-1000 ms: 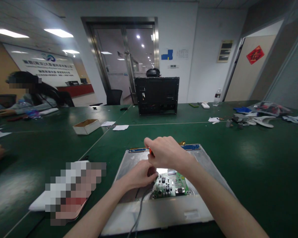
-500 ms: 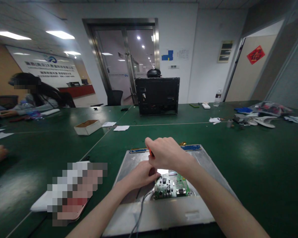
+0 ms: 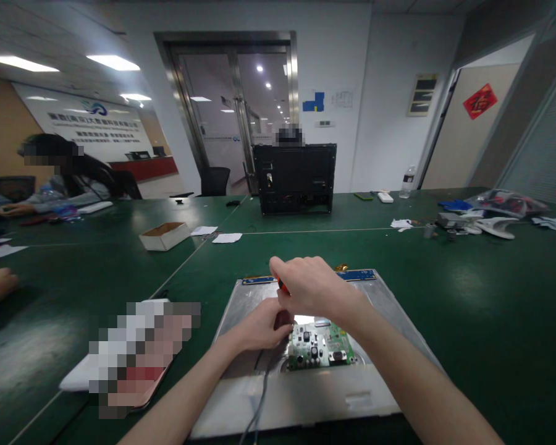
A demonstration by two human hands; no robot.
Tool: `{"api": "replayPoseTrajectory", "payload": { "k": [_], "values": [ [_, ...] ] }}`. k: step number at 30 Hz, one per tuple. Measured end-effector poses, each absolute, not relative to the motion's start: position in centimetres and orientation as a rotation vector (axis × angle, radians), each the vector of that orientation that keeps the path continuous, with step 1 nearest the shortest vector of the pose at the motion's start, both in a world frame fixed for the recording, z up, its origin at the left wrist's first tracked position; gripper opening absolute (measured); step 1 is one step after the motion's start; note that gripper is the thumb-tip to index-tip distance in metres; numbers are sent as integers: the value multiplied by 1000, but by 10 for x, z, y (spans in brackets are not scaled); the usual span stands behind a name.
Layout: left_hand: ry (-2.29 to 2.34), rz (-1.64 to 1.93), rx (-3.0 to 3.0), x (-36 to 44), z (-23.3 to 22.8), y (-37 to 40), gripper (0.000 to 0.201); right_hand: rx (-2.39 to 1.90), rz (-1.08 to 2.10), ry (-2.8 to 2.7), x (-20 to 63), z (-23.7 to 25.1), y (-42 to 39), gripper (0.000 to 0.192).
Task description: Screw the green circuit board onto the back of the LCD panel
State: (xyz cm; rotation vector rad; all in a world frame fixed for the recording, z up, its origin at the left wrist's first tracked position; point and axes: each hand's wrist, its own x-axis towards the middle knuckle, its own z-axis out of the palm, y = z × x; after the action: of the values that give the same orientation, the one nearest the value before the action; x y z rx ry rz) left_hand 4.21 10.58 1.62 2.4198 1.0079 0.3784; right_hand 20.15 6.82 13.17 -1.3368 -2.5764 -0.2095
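Green table [image 3: 467,296] holding panel [image 3: 241,395]; my right hand [image 3: 312,287] still gripping screwdriver [image 3: 282,286], left hand [image 3: 259,327] pinching at board [image 3: 317,346]; nothing shifting.

A red diamond-shaped sign [image 3: 479,101] bearing a single gold character is seen on the door at the right, but the character cannot be made out. Dark lettering under a blue logo is printed on the white wall banner [image 3: 90,123] at the left, too blurred to be read.
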Motion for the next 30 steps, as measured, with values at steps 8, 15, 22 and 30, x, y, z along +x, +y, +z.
{"api": "replayPoseTrajectory", "payload": {
  "k": [8,15,22,30],
  "values": [
    [1030,391,2260,42,20,105,5,-1394,-191,-2554,201,133,71,27],
    [1047,394,2248,40,19,106,7,-1329,-233,-2539,202,133,68,16],
    [1041,364,2256,39,18,109,4,-1361,-213,-2542,202,132,71,29],
    [1047,375,2250,40,21,106,8,-1303,-229,-2552,205,135,67,18]
  ]
}}
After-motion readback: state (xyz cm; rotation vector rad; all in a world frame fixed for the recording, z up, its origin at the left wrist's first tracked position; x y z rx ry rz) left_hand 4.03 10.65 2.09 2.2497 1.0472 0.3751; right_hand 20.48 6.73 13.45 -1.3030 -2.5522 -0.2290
